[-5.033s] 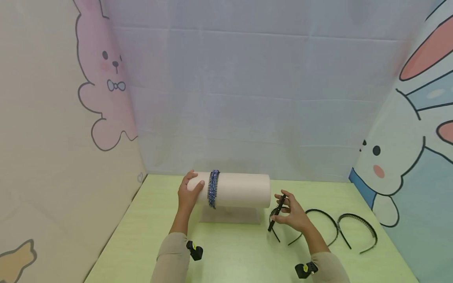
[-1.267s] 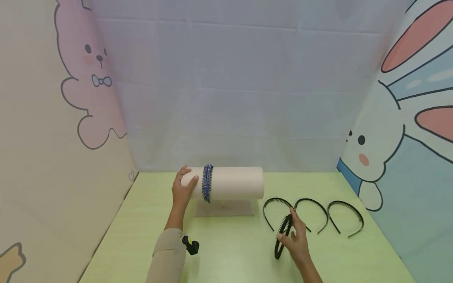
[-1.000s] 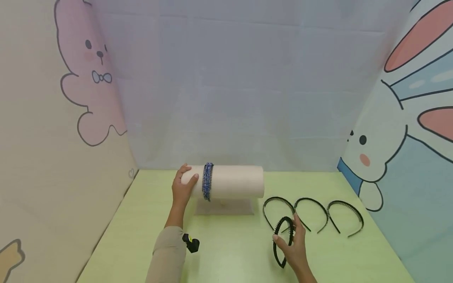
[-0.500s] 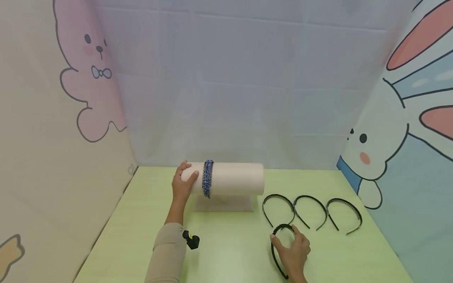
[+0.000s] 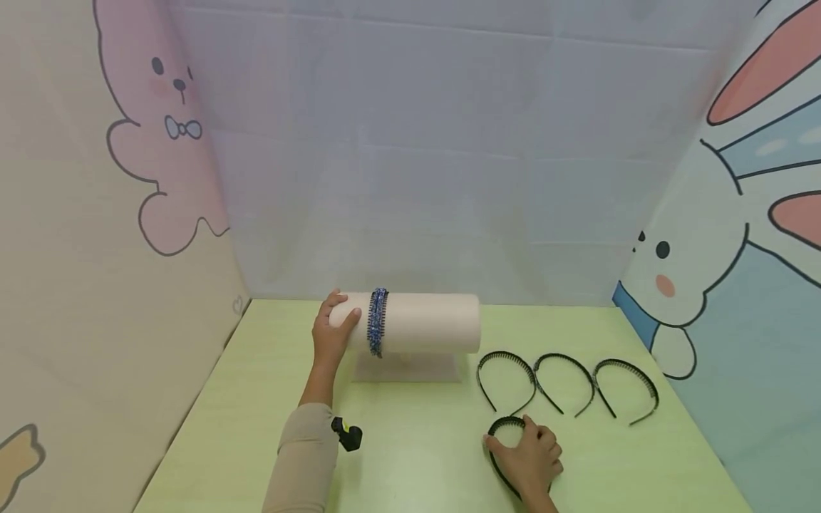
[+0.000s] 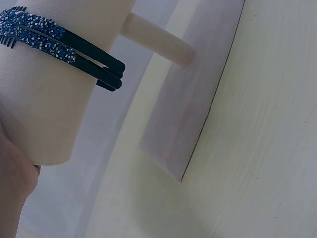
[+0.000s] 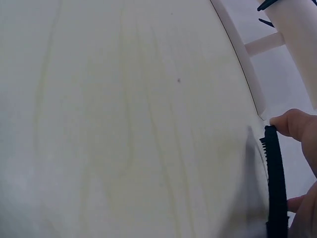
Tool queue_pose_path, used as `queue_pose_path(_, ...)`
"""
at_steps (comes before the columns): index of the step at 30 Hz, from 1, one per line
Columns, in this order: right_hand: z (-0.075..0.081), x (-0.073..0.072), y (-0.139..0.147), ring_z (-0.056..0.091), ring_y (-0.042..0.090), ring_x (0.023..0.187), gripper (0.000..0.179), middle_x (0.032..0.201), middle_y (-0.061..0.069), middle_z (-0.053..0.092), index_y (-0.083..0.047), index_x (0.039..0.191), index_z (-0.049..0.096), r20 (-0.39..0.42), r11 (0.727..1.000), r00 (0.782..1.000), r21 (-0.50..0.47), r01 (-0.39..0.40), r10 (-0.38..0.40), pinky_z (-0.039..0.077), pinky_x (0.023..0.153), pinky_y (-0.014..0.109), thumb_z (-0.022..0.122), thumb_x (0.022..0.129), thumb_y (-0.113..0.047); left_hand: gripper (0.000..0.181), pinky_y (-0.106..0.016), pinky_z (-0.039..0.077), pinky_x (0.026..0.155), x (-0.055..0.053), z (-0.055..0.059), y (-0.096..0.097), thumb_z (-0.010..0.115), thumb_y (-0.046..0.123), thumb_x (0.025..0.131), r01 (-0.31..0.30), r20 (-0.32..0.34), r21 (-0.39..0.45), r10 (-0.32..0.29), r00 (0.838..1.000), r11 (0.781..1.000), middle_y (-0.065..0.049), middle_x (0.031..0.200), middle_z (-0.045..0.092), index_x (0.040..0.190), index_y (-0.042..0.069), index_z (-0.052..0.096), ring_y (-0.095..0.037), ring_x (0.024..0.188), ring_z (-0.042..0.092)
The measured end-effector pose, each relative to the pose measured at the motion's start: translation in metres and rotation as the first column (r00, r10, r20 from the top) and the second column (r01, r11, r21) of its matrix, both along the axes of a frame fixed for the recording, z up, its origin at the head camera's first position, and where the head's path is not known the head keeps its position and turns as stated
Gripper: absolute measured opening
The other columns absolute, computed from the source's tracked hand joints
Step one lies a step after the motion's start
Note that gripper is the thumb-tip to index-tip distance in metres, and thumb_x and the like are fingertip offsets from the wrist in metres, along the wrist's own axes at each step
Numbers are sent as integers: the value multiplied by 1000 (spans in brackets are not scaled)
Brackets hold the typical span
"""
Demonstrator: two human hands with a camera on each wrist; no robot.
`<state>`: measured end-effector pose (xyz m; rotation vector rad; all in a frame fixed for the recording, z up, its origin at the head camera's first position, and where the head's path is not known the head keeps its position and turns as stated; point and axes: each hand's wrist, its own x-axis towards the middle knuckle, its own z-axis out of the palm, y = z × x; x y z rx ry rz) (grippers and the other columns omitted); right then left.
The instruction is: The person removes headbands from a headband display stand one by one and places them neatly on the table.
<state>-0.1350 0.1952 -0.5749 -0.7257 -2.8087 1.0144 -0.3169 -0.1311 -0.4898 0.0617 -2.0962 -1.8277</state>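
Note:
A white padded cylinder [image 5: 430, 324] lies sideways on its stand [image 5: 407, 369]. My left hand [image 5: 330, 338] grips its left end, thumb in front and fingers over the top. Two blue sequined headbands [image 5: 377, 322] sit side by side round the cylinder, near that hand; their dark ends [image 6: 106, 74] hang below it in the left wrist view. Lower right, my right hand [image 5: 529, 459] pinches a black toothed headband [image 5: 493, 459] between thumb and fingers, its arch pointing away. In the right wrist view this headband [image 7: 276, 183] shows edge-on, close over the table; the hand hides part of it.
Three more black headbands lie in a row on the pale green table [image 5: 410, 456]: a left one [image 5: 504, 354], a middle one [image 5: 564, 358] and a right one [image 5: 631, 368]. A hanging cloth [image 5: 385, 178] stands behind the table, with printed cloth sides [image 5: 705, 285].
From beside the cylinder, my right hand has come nearer and lower with the black headband, turning it from edge-on to flatter. My left hand keeps its grip.

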Motion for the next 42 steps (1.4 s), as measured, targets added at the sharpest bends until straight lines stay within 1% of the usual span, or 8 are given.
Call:
queue_pose_path(1,0,-1,0,20,52,109,98,122,34,24,4,135,33,17,1000,1000,11,-8,8,20,80,67,72,68,-56,40,-48,40,92,-3,-4,-1,73,35,78,-5,-8,-4,5,1000,1000,11,140,42,112,19,59,-25,126,39)
queue_pose_path(7,-2,-8,2,19,52,108,105,122,35,23,6,136,29,78,998,997,65,-25,20,22,78,66,68,66,-63,39,-46,38,94,-2,-5,0,74,30,78,1,-37,5,-1,999,1000,9,139,43,112,16,59,-24,126,39)
queue_pose_path(14,-3,-20,6,20,52,109,106,123,36,23,6,134,30,63,994,998,99,-33,27,24,78,65,64,67,-68,39,-47,38,94,-3,-4,0,74,29,79,-1,-34,10,2,999,1000,7,139,44,113,16,59,-24,126,39)
queue_pose_path(25,-6,-25,7,18,53,110,107,125,38,20,6,135,26,89,995,995,87,-56,48,21,80,66,58,70,-73,40,-48,40,92,-2,-5,-1,75,31,77,-9,-31,11,9,999,1000,8,139,43,111,17,59,-25,125,40)
queue_pose_path(29,0,-24,14,15,54,111,107,125,39,18,6,136,24,122,996,989,25,-81,78,21,82,67,57,71,-72,41,-48,39,92,-2,-6,0,74,32,78,-4,-32,1,4,999,1000,8,139,44,112,18,59,-26,125,40)
queue_pose_path(32,8,-23,20,13,56,113,102,125,40,16,6,138,22,126,992,985,-66,-107,114,20,83,69,60,75,-65,39,-47,40,92,-2,-6,1,74,32,78,-16,-27,0,16,1000,1000,9,138,44,111,20,59,-24,124,41)
queue_pose_path(38,21,-23,28,7,60,116,90,128,42,14,8,138,21,102,965,982,-228,-131,157,16,85,72,63,82,-49,38,-48,41,91,-2,-7,0,74,32,78,-15,-38,-6,14,999,1000,9,138,45,111,20,59,-26,123,42)
queue_pose_path(42,28,-22,31,5,61,116,86,130,44,12,11,137,22,70,941,985,-313,-129,158,19,87,70,63,84,-43,38,-47,42,89,-2,-7,1,74,35,77,-14,-28,-3,14,1000,1000,11,138,44,111,22,59,-25,122,43)
